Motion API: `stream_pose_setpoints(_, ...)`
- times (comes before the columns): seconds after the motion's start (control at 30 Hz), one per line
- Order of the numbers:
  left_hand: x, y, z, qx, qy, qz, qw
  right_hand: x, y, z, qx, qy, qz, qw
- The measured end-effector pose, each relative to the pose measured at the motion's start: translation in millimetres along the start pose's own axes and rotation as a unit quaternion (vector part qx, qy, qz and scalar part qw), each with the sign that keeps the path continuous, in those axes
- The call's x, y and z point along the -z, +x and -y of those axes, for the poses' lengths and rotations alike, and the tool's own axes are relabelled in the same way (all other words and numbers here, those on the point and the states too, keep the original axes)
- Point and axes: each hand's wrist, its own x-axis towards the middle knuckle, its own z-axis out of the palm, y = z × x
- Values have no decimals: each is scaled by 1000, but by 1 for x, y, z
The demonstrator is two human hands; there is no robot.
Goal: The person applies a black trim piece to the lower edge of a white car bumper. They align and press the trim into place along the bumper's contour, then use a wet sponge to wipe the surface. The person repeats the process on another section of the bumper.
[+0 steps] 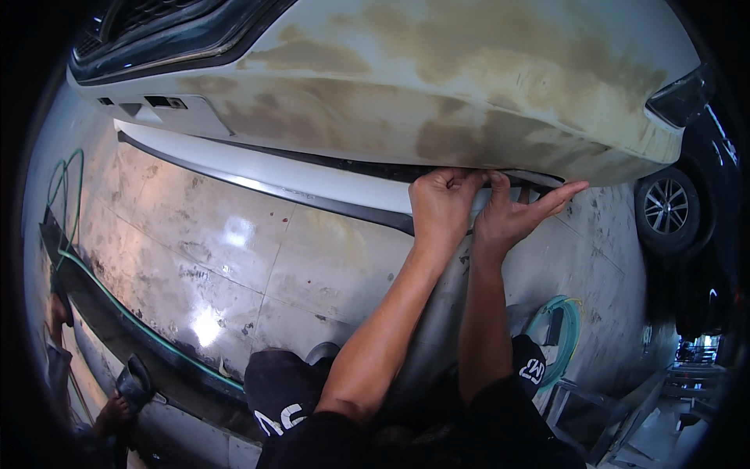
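Note:
A white car bumper with brownish, sanded-looking patches fills the upper part of the view. Along its lower edge runs a black rubber-like strip. Below that sits a white lip panel with a dark lower border. My left hand is closed in a pinch at the strip, under the bumper's edge. Close beside it, my right hand pinches the same edge with thumb and forefinger, while its other fingers stretch out to the right. The fingertips partly hide the strip between them.
Stained pale floor tiles lie below the bumper. A green hose runs along a dark floor channel at left, and a coiled hose lies at right. Another person's foot shows at lower left. A dark car's wheel stands at right.

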Motion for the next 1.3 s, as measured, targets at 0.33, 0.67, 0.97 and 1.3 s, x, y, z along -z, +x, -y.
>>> stream_pose_setpoints(0.33,20,6,-6,8,-109,128,986,5,3,1,-4,9,15,1000)
stream_pose_setpoints(0.67,0,-9,-11,53,-59,72,994,9,2,-7,-32,66,27,997)
stream_pose_setpoints(0.97,-14,-12,-9,22,-133,44,990,5,4,-12,-2,7,17,1000)
stream_pose_setpoints(1.3,-32,-19,-11,-16,-6,63,998,27,20,-22,20,-33,14,999)
